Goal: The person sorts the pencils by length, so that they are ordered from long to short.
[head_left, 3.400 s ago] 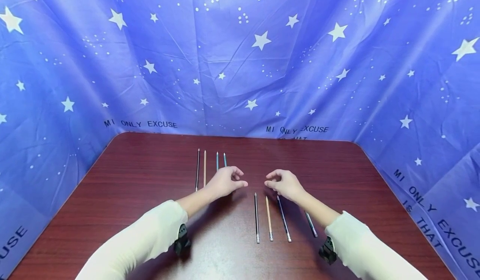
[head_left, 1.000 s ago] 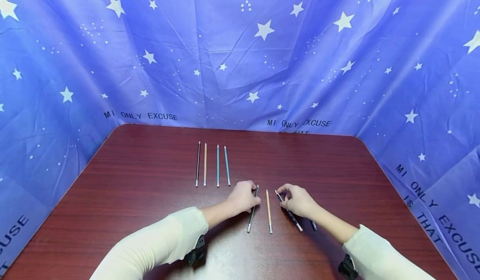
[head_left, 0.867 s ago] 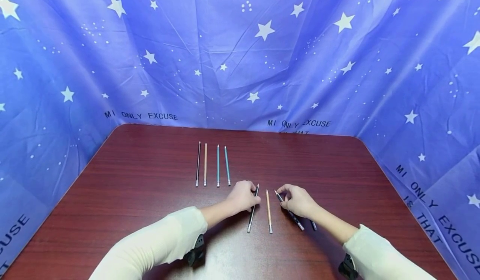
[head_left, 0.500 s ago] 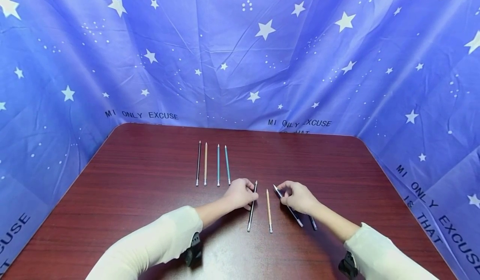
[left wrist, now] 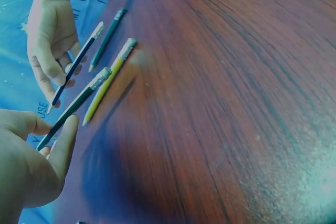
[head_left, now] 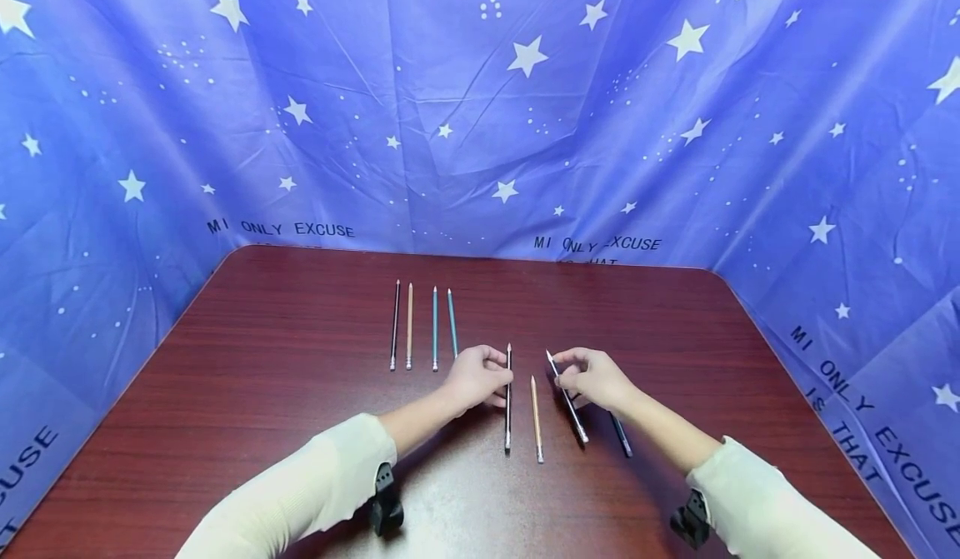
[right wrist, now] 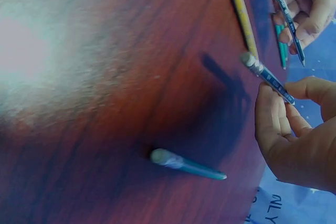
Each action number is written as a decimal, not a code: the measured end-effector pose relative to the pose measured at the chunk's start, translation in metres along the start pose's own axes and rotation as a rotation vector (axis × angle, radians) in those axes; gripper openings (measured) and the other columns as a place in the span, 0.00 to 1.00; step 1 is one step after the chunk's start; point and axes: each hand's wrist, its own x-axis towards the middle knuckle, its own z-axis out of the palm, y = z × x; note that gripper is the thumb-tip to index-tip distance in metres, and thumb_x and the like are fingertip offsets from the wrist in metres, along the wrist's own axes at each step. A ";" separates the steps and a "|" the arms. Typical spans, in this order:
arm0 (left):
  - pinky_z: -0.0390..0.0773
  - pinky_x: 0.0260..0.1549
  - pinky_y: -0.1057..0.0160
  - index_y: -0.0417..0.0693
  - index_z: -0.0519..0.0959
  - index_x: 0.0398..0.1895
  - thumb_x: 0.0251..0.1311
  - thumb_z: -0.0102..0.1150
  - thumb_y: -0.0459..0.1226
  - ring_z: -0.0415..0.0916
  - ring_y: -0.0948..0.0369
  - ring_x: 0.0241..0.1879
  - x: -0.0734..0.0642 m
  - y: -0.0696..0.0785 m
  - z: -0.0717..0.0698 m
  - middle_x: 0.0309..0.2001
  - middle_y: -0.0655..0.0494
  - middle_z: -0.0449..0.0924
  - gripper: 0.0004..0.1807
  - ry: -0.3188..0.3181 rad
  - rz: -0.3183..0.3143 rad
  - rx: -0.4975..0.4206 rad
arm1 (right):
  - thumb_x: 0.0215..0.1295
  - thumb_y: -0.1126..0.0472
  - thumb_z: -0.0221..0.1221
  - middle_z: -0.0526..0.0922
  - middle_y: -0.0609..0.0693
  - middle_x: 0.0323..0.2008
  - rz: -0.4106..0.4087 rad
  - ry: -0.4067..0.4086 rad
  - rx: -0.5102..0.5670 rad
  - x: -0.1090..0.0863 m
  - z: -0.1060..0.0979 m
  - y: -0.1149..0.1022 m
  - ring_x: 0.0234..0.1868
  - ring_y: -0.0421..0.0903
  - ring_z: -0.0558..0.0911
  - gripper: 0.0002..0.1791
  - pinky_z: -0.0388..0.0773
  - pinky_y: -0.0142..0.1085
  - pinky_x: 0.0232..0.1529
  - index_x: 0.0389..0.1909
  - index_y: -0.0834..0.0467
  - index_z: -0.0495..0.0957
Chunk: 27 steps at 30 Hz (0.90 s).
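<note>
In the head view, my left hand (head_left: pixel 474 378) pinches a black pencil (head_left: pixel 508 401) between thumb and fingers. My right hand (head_left: pixel 597 378) pinches a dark pencil (head_left: pixel 572 409), its white tip slanting up and left. Shadows under both in the wrist views show them raised off the table; the held pencils also appear as a dark pencil (left wrist: pixel 79 99) near the left palm and a dark blue pencil (right wrist: pixel 270 78) at the right fingertips. Between the hands lies a natural-wood pencil (head_left: pixel 537 426). A dark teal pencil (head_left: pixel 622 438) lies below the right wrist, partly hidden by it.
Farther back on the reddish-brown table (head_left: pixel 300 317) lies a row of pencils: a black pencil (head_left: pixel 395 326), a natural-wood pencil (head_left: pixel 409 326) and two blue pencils (head_left: pixel 435 330), the rightmost partly covered by the left hand. A blue starry curtain (head_left: pixel 337 109) hangs around the table.
Both hands, empty at first, have taken hold of a dark pencil each. Over the last half second both pencils have risen and moved away from me, the left one turning more upright in view.
</note>
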 end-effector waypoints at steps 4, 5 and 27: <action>0.84 0.23 0.63 0.29 0.72 0.47 0.52 0.54 0.26 0.77 0.63 0.18 -0.001 0.003 -0.001 0.36 0.41 0.80 0.17 0.016 0.003 -0.054 | 0.56 0.70 0.57 0.77 0.46 0.26 0.037 -0.012 0.084 0.004 -0.002 -0.008 0.23 0.40 0.75 0.25 0.81 0.34 0.25 0.57 0.71 0.68; 0.84 0.23 0.63 0.29 0.71 0.47 0.52 0.55 0.25 0.77 0.64 0.18 -0.001 0.003 -0.001 0.36 0.41 0.80 0.17 0.019 0.005 -0.068 | 0.56 0.70 0.57 0.77 0.45 0.25 0.040 -0.018 0.109 0.004 -0.003 -0.010 0.23 0.39 0.75 0.26 0.81 0.33 0.25 0.58 0.71 0.67; 0.85 0.28 0.63 0.30 0.70 0.51 0.56 0.56 0.28 0.77 0.64 0.22 -0.004 0.010 -0.001 0.42 0.36 0.79 0.19 -0.010 -0.039 -0.235 | 0.58 0.65 0.58 0.79 0.46 0.31 0.049 -0.010 0.268 0.006 0.004 -0.014 0.27 0.39 0.78 0.30 0.82 0.32 0.31 0.61 0.69 0.64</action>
